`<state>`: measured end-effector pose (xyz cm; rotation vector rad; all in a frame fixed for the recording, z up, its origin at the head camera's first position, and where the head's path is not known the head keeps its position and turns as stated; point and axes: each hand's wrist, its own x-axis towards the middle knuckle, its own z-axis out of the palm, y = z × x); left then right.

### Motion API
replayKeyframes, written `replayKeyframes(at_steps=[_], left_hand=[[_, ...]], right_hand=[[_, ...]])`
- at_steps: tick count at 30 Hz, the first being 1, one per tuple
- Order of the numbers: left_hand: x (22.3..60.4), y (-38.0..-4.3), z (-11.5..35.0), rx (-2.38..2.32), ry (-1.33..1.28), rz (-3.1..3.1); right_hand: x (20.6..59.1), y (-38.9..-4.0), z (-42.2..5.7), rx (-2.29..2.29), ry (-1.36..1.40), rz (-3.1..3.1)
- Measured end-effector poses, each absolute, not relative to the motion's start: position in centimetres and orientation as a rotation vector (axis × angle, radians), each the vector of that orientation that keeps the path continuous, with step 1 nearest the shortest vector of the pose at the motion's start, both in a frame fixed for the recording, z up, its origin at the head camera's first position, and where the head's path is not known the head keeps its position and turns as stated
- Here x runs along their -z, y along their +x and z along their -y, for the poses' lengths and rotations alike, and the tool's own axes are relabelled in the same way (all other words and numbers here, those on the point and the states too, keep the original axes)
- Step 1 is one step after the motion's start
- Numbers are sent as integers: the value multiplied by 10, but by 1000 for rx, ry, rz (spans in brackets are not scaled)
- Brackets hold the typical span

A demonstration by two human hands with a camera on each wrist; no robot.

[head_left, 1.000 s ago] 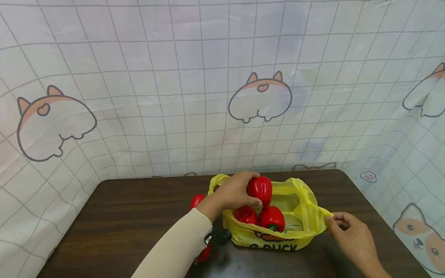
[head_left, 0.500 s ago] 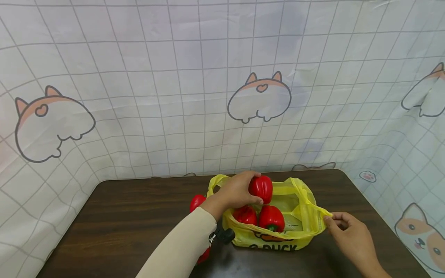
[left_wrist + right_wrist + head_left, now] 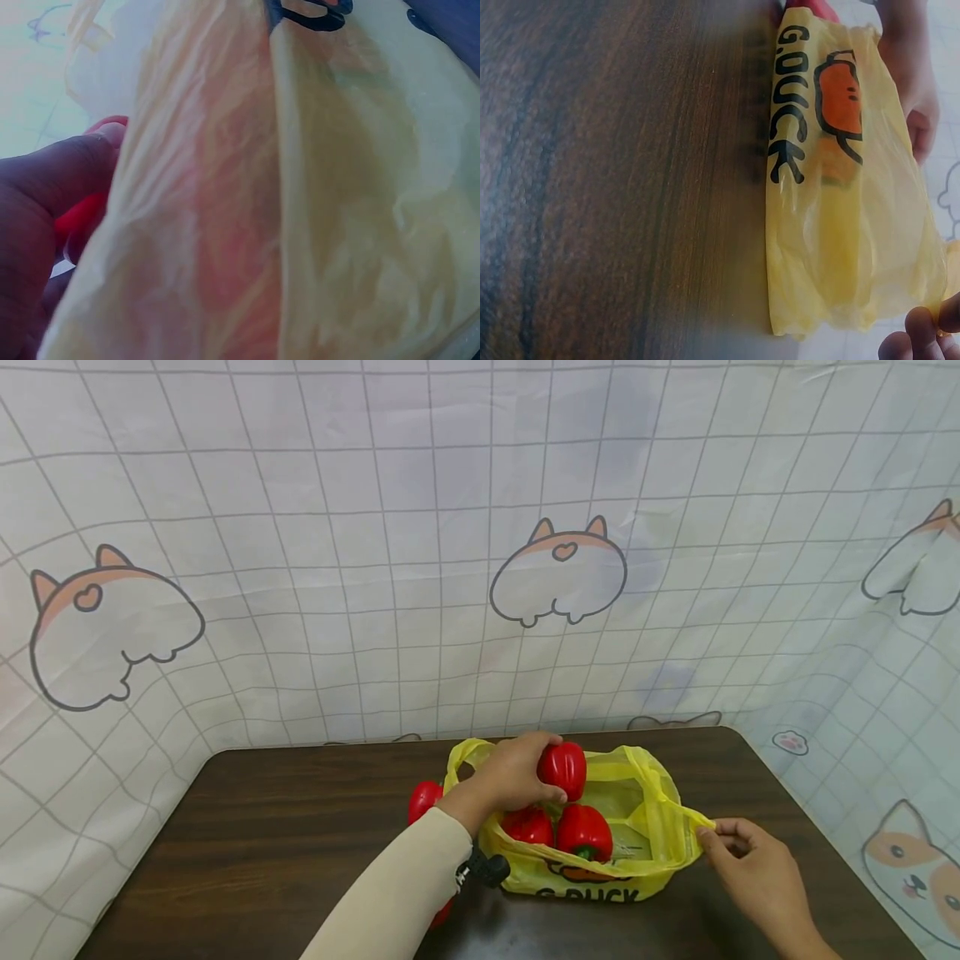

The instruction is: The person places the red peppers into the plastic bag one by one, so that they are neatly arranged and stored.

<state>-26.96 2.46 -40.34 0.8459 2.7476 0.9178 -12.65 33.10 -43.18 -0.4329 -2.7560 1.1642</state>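
Left hand (image 3: 510, 777) gripped a pepper (image 3: 562, 771) at the yellow bag (image 3: 517, 870)'s mouth, how far in unclear; right fingers (image 3: 708, 835) pinched the bag's edge. Risk: slick skin could have let it slip onto the peppers (image 3: 585, 832) inside; a weak right pinch, the mouth sagging. Held one looked red, glossy, blocky, grooved.

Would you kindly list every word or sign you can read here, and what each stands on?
"G.DUCK": in black on the yellow bag, fully readable in the right wrist view.
Dark marks on that bag, left wrist view: cut off, unreadable.
Faint marks inside it, head view: too small to read.
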Motion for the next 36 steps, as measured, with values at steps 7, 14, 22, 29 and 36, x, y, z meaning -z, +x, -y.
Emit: replayKeyframes(at_steps=[7, 14, 22, 29, 36], left_hand=[[406, -270, -28, -879, 859, -2779], [409, -269, -30, -819, 842, -2825], [404, -265, -33, -763, 892, -2869], [396, -258, -33, -779, 931, -2862], [381, -245, -27, -828, 1014, -2782]], right_hand=[[431, -125, -331, -1162, -432, 2751], [432, -124, -331, -1164, -435, 2751], [432, -124, -332, -1162, -420, 2754], [432, -125, -332, -1166, -422, 2757], [433, -125, -332, -1165, -418, 2761]])
